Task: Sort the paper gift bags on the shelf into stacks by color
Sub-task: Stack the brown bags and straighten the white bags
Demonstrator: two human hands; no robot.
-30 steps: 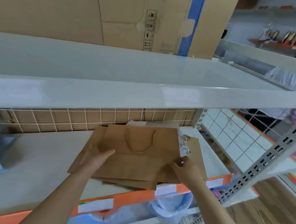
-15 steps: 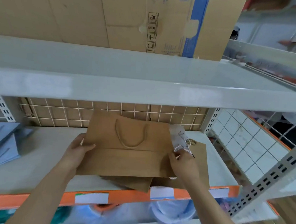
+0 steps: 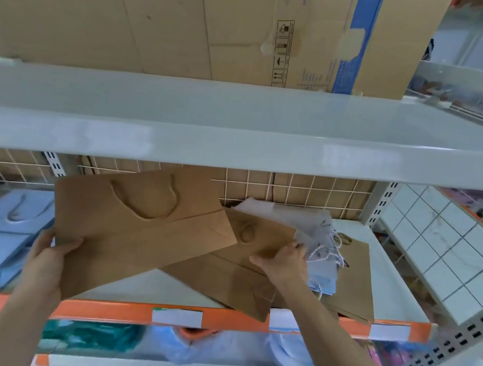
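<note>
Far left on the pale shelf [image 3: 199,290], under a white shelf board, sit some light blue bags [image 3: 2,233]. The left hand [image 3: 46,261] has its fingers clamped on the lower left corner of a brown bag [image 3: 135,233], lifted and tilted, long axis rising to the right, rope handle up top. The right hand [image 3: 283,260] pinches a second brown bag [image 3: 259,235] in the pile, white bags [image 3: 311,226] just beside. Wire grid backs it.
</note>
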